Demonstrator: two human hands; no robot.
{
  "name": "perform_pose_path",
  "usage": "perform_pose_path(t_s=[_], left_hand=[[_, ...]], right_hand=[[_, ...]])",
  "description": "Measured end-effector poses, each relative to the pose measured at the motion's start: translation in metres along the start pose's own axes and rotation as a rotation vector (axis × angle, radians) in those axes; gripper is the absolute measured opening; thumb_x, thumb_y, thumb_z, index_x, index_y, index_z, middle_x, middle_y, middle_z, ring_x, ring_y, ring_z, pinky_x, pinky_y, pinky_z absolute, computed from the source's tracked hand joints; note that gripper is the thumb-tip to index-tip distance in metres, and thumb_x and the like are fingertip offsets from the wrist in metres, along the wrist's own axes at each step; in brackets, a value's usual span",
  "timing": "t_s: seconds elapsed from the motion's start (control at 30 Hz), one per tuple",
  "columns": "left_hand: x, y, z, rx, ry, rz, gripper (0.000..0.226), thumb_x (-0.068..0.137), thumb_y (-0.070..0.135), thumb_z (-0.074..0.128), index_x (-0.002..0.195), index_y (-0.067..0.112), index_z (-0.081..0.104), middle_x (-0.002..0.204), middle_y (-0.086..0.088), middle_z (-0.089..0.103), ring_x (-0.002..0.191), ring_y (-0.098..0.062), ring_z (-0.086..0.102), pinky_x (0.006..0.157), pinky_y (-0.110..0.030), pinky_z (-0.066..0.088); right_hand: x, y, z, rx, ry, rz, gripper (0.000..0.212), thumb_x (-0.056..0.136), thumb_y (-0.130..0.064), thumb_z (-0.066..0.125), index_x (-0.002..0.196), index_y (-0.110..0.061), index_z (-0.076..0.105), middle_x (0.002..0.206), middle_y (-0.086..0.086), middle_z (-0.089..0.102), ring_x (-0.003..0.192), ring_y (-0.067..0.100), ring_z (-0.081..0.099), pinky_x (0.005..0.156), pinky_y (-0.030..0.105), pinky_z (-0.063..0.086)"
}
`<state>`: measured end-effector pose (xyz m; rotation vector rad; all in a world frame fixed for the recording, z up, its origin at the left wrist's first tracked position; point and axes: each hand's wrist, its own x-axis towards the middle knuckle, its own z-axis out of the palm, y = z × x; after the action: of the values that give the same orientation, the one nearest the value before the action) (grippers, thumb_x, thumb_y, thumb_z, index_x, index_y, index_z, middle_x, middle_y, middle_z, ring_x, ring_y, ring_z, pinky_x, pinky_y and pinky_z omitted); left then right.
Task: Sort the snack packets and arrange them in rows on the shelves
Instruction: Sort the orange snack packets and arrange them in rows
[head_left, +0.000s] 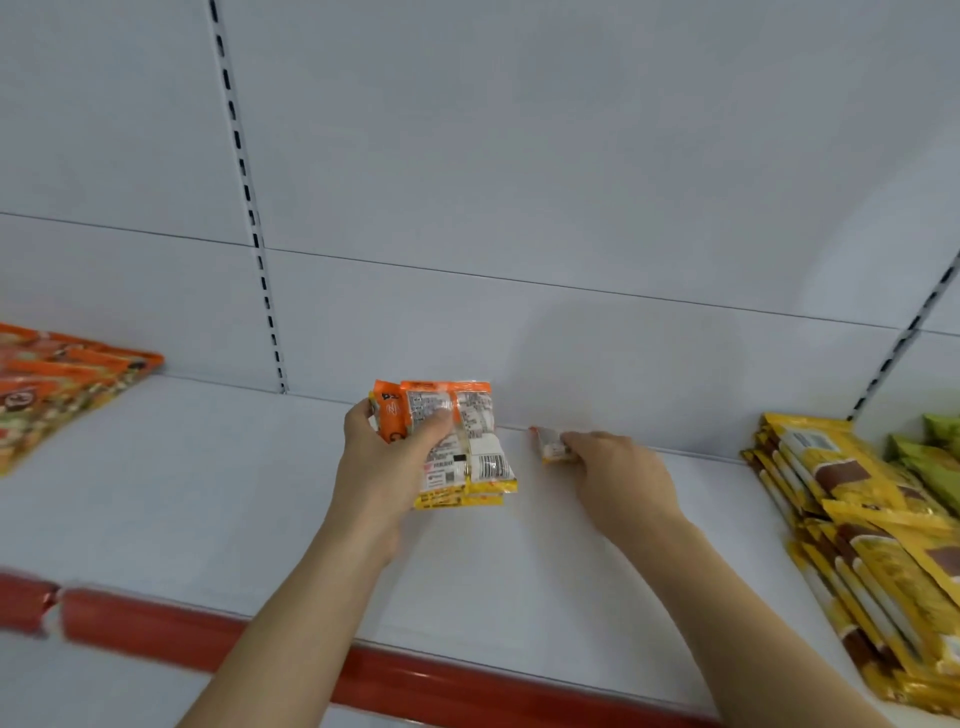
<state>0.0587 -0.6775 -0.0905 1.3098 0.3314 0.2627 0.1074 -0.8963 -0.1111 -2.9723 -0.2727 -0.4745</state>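
Now | left hand (387, 457) grips packets (467, 447) | right hand (618, 467) pinches single packet (550, 447)

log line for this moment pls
left hand grips orange packet stack | right hand pinches one packet at shelf back

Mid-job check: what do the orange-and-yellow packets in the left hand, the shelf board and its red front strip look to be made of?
Orange-and-yellow snack packets, gripped in the left hand: thin glossy plastic film, judging by glare and crimped edges. White shelf board: smooth, matte, probably painted sheet metal. Red front strip: shiny, likely plastic, with a highlight along it.
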Motion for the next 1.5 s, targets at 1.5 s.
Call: perform_pose_path(t_s=[1.5], left_hand=[[0.123,0.106,-0.333,-0.227,0.01,-0.002,0.071,0.091,0.011,0.076,0.15,0.025,0.04,0.103,-0.006,0.08,0.082,-0.027,0.079,0.059,-0.037,0.06]], right_hand=[[0.05,-0.431,-0.006,1.72,-0.005,0.177,0.028,0.092,-0.024,0.07,0.114,-0.01,0.06,0.098,0.019,0.074,0.086,0.033,0.075,0.072,0.043,0.061]])
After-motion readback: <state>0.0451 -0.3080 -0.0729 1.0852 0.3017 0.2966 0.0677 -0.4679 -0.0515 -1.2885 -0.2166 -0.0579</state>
